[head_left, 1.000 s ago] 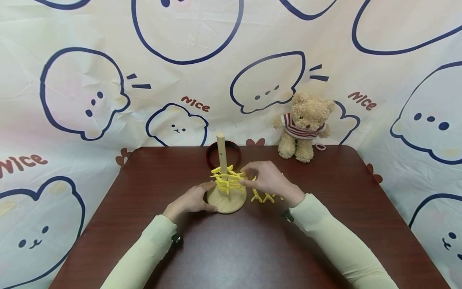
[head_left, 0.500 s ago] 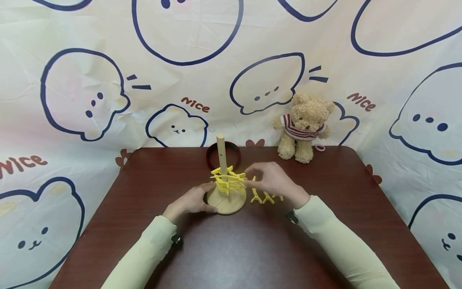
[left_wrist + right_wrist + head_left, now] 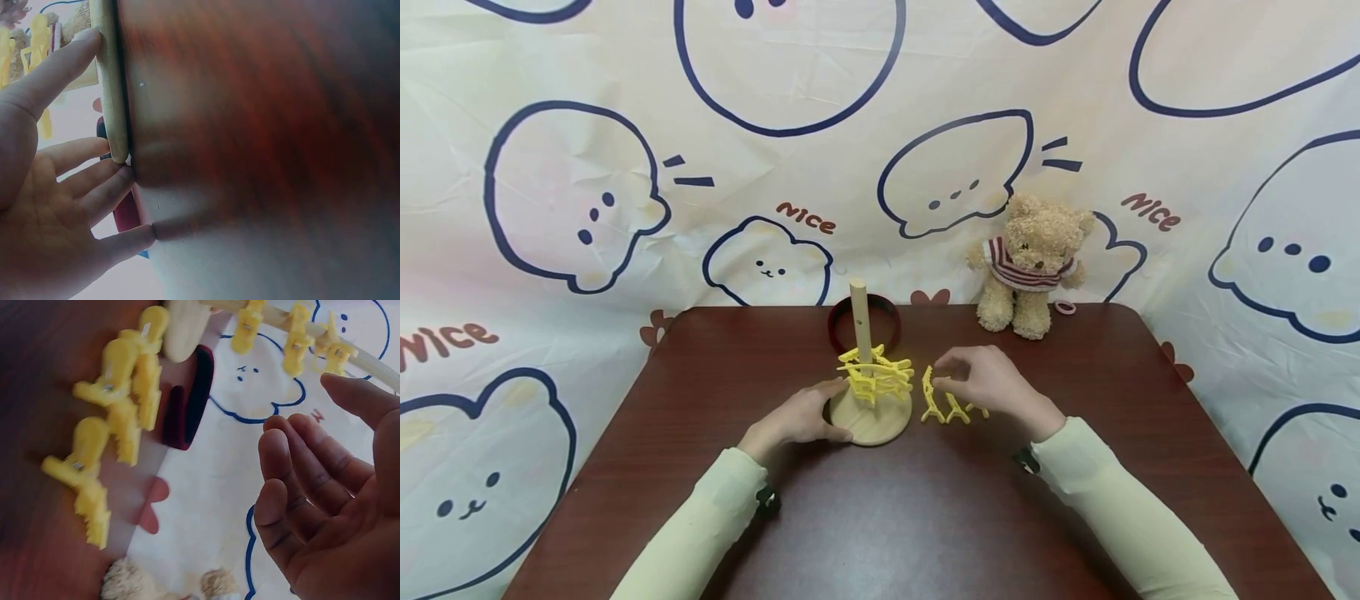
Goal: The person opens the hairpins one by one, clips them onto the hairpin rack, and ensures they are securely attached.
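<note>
A round wooden base (image 3: 883,427) carries an upright post (image 3: 862,325), ringed low down by several stacked yellow pieces (image 3: 874,386). My left hand (image 3: 796,415) holds the base's left edge; in the left wrist view its thumb and fingertips touch the pale rim (image 3: 111,94). Just right of the stand, my right hand (image 3: 992,385) hovers over loose yellow pieces (image 3: 931,408), partly covering them. From the right wrist camera, that hand (image 3: 331,500) shows loosely bent fingers with nothing between them, apart from the yellow pieces on the table (image 3: 87,487).
Behind the stand stands a dark red ring-shaped band (image 3: 895,321). At the back right a teddy bear (image 3: 1033,242) in a striped top leans near the patterned cloth, with a small pink ring (image 3: 1065,307) beside it. The brown table (image 3: 880,517) extends towards the front.
My right hand has drawn away from the yellow pieces on the post, moving right and slightly down over the loose ones. My left hand keeps its place on the base.
</note>
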### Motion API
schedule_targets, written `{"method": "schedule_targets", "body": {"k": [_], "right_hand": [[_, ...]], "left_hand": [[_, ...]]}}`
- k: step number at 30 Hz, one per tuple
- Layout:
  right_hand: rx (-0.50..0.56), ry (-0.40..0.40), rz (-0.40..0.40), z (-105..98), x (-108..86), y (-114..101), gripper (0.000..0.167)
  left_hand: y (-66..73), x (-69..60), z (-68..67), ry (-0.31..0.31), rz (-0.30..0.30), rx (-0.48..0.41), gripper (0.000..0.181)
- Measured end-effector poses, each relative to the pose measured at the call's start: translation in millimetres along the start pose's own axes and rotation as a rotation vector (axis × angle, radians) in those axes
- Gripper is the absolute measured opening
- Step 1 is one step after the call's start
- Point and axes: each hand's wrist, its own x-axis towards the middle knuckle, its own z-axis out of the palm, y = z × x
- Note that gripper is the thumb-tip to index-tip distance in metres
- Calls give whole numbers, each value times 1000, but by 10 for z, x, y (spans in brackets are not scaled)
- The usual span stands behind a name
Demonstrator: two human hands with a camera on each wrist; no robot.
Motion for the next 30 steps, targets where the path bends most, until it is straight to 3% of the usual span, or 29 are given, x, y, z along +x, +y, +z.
{"method": "schedule_targets", "body": {"k": [8, 15, 30], "right_hand": [[19, 6, 73, 29, -141, 250, 25], [-45, 27, 184, 79, -224, 397, 20], [-107, -63, 344, 173, -297, 555, 25]], "left_hand": [[-2, -1, -5, -6, -10, -3, 95], [-7, 8, 3, -12, -4, 3, 95], [-19, 17, 10, -18, -8, 0, 96]]}}
